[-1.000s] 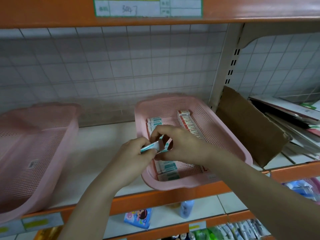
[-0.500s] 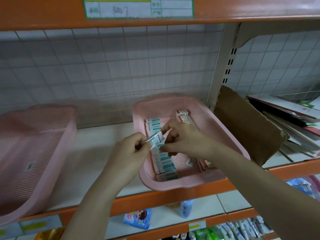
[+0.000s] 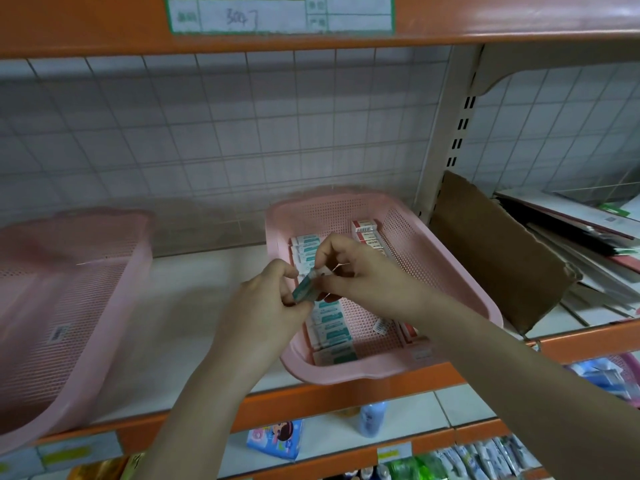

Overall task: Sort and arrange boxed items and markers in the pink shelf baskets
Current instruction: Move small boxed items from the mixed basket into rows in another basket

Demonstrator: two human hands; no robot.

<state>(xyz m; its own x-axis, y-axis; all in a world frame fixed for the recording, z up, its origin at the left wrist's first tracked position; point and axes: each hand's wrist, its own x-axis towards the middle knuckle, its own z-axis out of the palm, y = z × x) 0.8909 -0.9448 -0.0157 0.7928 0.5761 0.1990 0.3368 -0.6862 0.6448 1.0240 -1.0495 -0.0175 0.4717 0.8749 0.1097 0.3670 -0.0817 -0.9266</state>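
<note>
Over the near-left corner of the pink perforated plastic basket (image 3: 450, 271), both hands pinch one small teal-and-white cardboard box (image 3: 305, 287): left hand (image 3: 266, 306) on its lower end, right hand (image 3: 360, 275) on top. Its long axis tilts up-right, roughly in line with the teal row below, so it probably drops straight in.

Single head-worn wide-angle view looked forward and slightly down, close to shelf (image 3: 194, 327); pink basket (image 3: 450, 271) sat centre-right.

Pink perforated baskets (image 3: 446, 271), teal-and-white boxes (image 3: 332, 323), red-and-white boxes (image 3: 365, 226), orange shelf edges (image 3: 346, 393).
</note>
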